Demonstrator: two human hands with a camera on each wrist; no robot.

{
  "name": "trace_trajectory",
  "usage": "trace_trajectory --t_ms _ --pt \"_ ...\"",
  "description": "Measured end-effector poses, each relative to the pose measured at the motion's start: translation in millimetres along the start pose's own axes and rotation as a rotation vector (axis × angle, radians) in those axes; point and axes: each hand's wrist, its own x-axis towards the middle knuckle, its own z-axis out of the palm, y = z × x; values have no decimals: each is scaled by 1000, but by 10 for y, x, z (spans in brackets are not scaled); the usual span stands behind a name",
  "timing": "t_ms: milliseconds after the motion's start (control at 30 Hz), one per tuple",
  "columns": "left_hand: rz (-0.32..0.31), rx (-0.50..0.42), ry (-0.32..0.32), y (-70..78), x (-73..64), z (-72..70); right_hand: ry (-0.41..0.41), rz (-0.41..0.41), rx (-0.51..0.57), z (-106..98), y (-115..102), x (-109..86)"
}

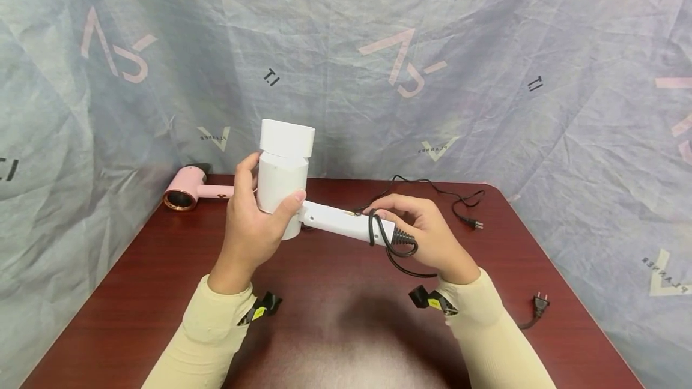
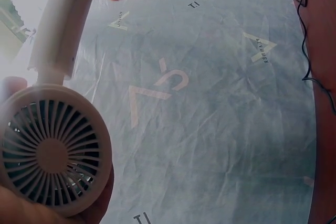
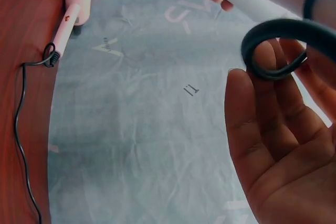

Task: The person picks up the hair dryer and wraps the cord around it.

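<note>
A white hair dryer (image 1: 282, 182) is held up over the table, its wide nozzle (image 1: 287, 138) pointing upward. My left hand (image 1: 251, 227) grips the barrel, thumb across the near side. The round slotted air intake (image 2: 52, 153) faces the left wrist camera. The handle (image 1: 346, 223) extends right toward my right hand (image 1: 429, 236). A black power cord (image 1: 397, 251) loops around the handle's end beside its ribbed sleeve. My right hand holds the cord with curved fingers; in the right wrist view a cord loop (image 3: 278, 27) crosses in front of these fingers.
A pink hair dryer (image 1: 186, 188) lies at the table's back left, its handle partly behind my left hand. A black cord with a plug (image 1: 476, 224) lies at the back right. Another plug (image 1: 540, 304) sits near the right edge. A grey printed curtain (image 1: 346, 65) surrounds the dark red table (image 1: 324, 329).
</note>
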Motion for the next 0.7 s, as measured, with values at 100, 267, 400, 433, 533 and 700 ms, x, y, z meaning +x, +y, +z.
trace_trajectory --t_ms 100,267,400,433,533,700 --pt "-12 -44 5 -5 -2 11 -13 -19 5 34 22 17" --pt "-21 -88 31 -13 -2 27 -13 -11 1 99 37 32" --pt "-32 -111 73 -20 11 22 -30 84 37 158 20 27" --pt "-39 -119 83 -21 15 18 -32 107 25 173 13 23" --pt "-54 -150 108 -25 32 4 -56 93 -38 222 -1 26" --pt "-50 -182 141 -27 61 -22 -96 -3 -216 304 -7 28"
